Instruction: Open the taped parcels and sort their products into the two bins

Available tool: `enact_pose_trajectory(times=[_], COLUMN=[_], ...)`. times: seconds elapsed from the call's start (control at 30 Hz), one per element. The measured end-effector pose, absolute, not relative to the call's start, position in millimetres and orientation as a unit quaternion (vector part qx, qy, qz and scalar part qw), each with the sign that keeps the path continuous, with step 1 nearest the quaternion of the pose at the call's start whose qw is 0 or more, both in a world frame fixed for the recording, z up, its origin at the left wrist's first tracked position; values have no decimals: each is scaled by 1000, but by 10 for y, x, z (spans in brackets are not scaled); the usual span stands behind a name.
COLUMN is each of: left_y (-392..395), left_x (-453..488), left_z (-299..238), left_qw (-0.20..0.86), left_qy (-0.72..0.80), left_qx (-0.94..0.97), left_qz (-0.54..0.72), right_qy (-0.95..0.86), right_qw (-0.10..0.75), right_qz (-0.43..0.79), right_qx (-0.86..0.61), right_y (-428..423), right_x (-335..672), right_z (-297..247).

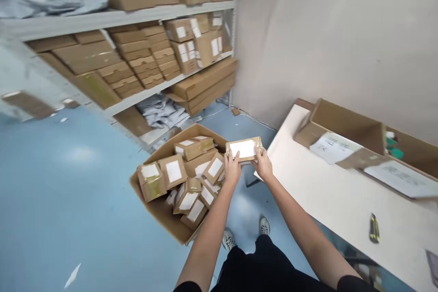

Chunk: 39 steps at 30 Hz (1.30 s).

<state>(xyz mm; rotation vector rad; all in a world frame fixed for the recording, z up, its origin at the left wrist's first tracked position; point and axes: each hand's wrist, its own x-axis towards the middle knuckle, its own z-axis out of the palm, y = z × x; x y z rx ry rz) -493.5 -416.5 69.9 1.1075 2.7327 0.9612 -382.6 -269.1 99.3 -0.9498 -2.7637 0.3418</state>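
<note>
Both my hands hold one small cardboard parcel (243,149) with a white label on top, lifted in front of me. My left hand (232,168) grips its left end and my right hand (263,164) grips its right end, fingers wrapped round the edges. Just left of and below the parcel stands a large open cardboard box (160,212) on the blue floor, filled with several similar small labelled parcels (173,171).
A white table (328,191) stands to my right, bearing an open cardboard box (345,125), loose papers (333,147) and a yellow-black utility knife (374,228). Metal shelves (112,18) stacked with cardboard boxes and grey mailer bags fill the left. My feet are below.
</note>
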Motion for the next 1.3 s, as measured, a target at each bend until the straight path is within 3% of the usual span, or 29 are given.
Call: enact_pose_trajectory(times=[0.43,0.53,0.6,0.73,0.93,1.13,1.3], left_y=[-1697,-1213,-1030,-976,-956,-690,-311], left_x=[-2320,-1736,-1429,-995,-713,-841,-1101], left_z=[683,557,415,103,-96,-7,183], left_qw=[102,138,187,270,303,338,296], left_qy=[718,688,673,692,766,766,710], left_qx=[662,704,715,668,567,541,614], left_qz=[189,108,31,-45,-3,-79,-177], right_qy=[-762,-719,-693,-696,-761,-780,-792], right_qw=[145,110,38,-79,-4,-103,-65], right_qz=[142,171,226,309,245,301,326], right_qx=[-615,-665,-683,-643,-601,-539,-512], right_y=[-1379,-1186,-1137,-1106,-654,-455,-733], right_x=[-416,189,469,797,964,923,962], right_z=[642,371,186,-31,70,42,-34])
